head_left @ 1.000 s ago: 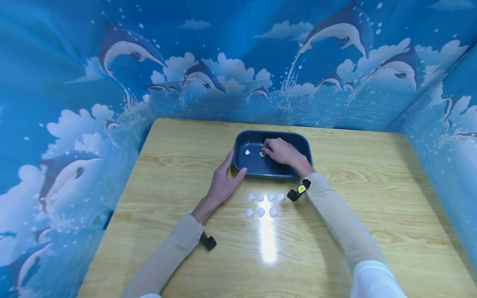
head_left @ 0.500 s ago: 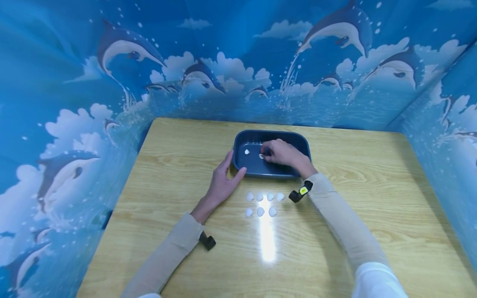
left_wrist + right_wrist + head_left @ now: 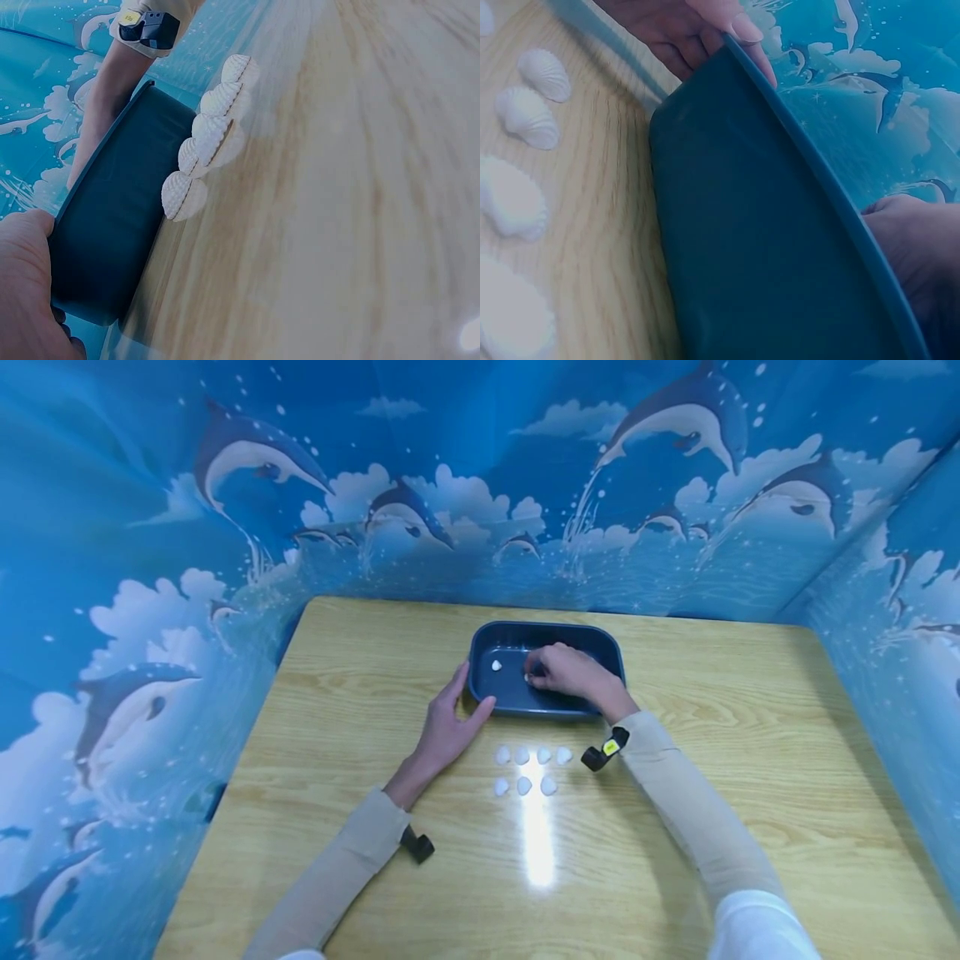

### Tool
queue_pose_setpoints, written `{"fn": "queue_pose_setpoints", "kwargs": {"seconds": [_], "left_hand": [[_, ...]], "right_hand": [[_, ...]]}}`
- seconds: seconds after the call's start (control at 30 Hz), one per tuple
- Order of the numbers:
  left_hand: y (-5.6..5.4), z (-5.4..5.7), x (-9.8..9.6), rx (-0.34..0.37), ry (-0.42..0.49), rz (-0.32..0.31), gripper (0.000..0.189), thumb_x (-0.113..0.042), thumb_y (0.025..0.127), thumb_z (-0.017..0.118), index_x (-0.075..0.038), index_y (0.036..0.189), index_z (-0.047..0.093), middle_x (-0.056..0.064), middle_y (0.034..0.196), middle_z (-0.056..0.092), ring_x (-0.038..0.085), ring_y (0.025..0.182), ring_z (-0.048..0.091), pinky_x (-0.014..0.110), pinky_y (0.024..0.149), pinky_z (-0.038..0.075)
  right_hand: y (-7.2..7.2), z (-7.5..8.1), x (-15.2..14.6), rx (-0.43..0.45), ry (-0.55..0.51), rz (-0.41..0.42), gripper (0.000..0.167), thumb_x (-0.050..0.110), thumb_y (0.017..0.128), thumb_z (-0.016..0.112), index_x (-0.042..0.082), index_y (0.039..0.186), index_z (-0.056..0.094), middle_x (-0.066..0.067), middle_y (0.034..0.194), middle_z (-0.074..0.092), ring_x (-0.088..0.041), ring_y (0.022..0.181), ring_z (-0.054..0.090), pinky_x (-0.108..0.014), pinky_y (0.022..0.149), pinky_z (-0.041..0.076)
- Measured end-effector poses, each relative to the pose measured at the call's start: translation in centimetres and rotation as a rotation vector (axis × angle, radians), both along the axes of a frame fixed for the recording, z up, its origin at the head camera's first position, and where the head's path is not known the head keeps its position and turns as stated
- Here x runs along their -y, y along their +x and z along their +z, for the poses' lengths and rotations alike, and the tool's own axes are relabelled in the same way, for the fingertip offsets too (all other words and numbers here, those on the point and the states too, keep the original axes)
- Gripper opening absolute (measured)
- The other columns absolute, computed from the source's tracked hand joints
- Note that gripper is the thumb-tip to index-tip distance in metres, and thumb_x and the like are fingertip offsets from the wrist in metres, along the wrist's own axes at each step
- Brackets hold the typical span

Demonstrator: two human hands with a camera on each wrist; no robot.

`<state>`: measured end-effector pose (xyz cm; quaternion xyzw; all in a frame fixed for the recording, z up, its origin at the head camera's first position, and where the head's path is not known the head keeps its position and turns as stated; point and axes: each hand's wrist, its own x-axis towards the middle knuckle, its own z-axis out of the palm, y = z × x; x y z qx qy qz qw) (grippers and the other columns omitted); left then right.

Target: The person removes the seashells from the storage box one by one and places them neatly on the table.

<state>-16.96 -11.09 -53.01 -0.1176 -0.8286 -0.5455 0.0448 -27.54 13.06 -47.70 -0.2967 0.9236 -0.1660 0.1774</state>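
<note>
My right hand (image 3: 568, 672) reaches into a dark blue plastic tub (image 3: 517, 703). Its bent fingertips are at a small white seashell (image 3: 527, 677), mostly hidden by them, and seem to pinch it. Left of that hand, another white seashell (image 3: 497, 666) lies on the tub's floor. My left hand (image 3: 444, 727) rests against the tub's near left corner, thumb and fingers spread and fairly straight. In the right wrist view, the left hand's thumb (image 3: 746, 28) touches the rim. The tub wall hides the right hand's fingers in both wrist views.
On the wooden table (image 3: 360, 693), in front of the tub, several white seashells (image 3: 524, 786) lie in two rows. A blue dolphin-printed cloth (image 3: 465, 485) surrounds the table at the back and sides. Light glares off the tabletop below the shells.
The right hand's fingertips have shifted slightly within the tub and closed over the seashell, which now shows less. My left hand stays at the tub's corner. The other shells have not moved.
</note>
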Motion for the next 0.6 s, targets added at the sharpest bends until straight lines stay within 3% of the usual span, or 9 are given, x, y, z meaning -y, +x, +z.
{"fn": "queue_pose_setpoints", "kwargs": {"seconds": [0.2,0.37,0.6], "left_hand": [[-0.02,-0.04,-0.04,0.002,0.003,0.005,0.078,-0.029,0.103,0.068,-0.007,0.164,0.026,0.017,0.170,0.027,0.021,0.157,0.025,0.042,0.128,0.027],[0.01,-0.02,-0.05,0.011,-0.001,0.008,0.080,-0.036,0.103,0.067,-0.005,0.164,0.026,0.016,0.170,0.027,0.019,0.157,0.025,0.040,0.128,0.026],[-0.02,-0.06,-0.15,0.021,-0.006,0.017,0.078,-0.033,0.103,0.068,-0.006,0.165,0.026,0.015,0.171,0.027,0.017,0.157,0.024,0.040,0.128,0.026]], "right_hand": [[0.29,0.21,-0.11,0.041,0.046,-0.034,0.023,0.024,0.098,0.072,0.010,0.116,0.074,-0.001,0.081,0.067,-0.016,0.066,0.057,-0.031,0.055,0.045],[0.59,0.19,-0.11,0.051,0.066,-0.053,0.021,0.024,0.095,0.074,0.010,0.111,0.074,-0.001,0.080,0.068,-0.016,0.063,0.056,-0.030,0.054,0.044],[0.95,0.04,-0.27,0.037,0.064,-0.057,0.022,0.028,0.094,0.076,0.011,0.107,0.073,-0.001,0.081,0.066,-0.016,0.063,0.056,-0.030,0.054,0.044]]}}
